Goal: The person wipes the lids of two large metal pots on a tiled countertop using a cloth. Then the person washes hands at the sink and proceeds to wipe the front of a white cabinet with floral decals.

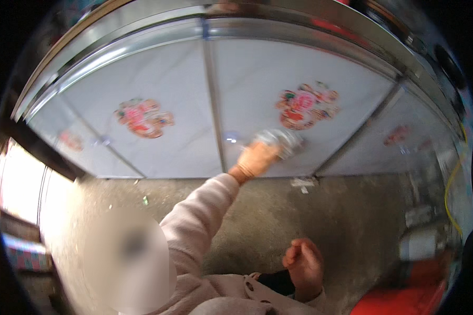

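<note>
My left hand (pixel 258 158) reaches forward from a pale fleecy sleeve and holds a crumpled whitish, partly see-through cloth or plastic (pixel 280 141). Motion blurs both, so the material cannot be told. The bundle lies against a white marbled cabinet door panel (pixel 248 78), just below a printed pink-and-red flower basket (pixel 305 104). My right hand (pixel 305 262) is away from the cabinet, near my coat front at the lower right, with its fingers curled and nothing visible in them. To the left, another door panel (pixel 181 86) bears a similar flower print (pixel 144 118).
Metal strips (pixel 214 98) divide the cabinet front below a shiny metal top edge. Bits of litter (pixel 303 183) lie on the concrete floor (pixel 256 228) by its base. A red object (pixel 402 291) stands at the lower right, near a yellow cable (pixel 448 193). Bright light enters at left.
</note>
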Available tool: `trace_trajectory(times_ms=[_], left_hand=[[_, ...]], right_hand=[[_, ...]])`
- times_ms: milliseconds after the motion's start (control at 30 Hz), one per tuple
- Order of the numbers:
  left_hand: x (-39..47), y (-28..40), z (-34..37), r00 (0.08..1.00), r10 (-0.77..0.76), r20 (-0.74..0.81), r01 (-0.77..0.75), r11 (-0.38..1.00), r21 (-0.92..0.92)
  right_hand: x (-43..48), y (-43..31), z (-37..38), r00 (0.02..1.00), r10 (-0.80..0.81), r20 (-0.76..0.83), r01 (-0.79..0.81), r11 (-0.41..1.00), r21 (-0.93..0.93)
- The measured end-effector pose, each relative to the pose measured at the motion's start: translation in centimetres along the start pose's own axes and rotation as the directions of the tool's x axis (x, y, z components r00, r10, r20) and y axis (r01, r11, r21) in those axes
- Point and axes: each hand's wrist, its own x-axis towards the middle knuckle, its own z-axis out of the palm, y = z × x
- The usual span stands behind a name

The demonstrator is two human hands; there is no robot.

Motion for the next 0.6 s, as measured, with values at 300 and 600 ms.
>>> trace_trajectory(times_ms=[300,600], left_hand=[[-7.8,-10.3,5.9,0.807,0.587,0.057,-0.572,0.754,0.325],[-24.9,-20.6,3.7,0.804,0.196,0.561,-0.590,0.377,0.714]], right_hand=[[0.0,0.1,-0.6,0.988,-0.002,-0.152,0.005,1.000,0.018],[2.4,2.7,2.8,0.981,0.089,-0.171,-0.103,0.992,-0.073]])
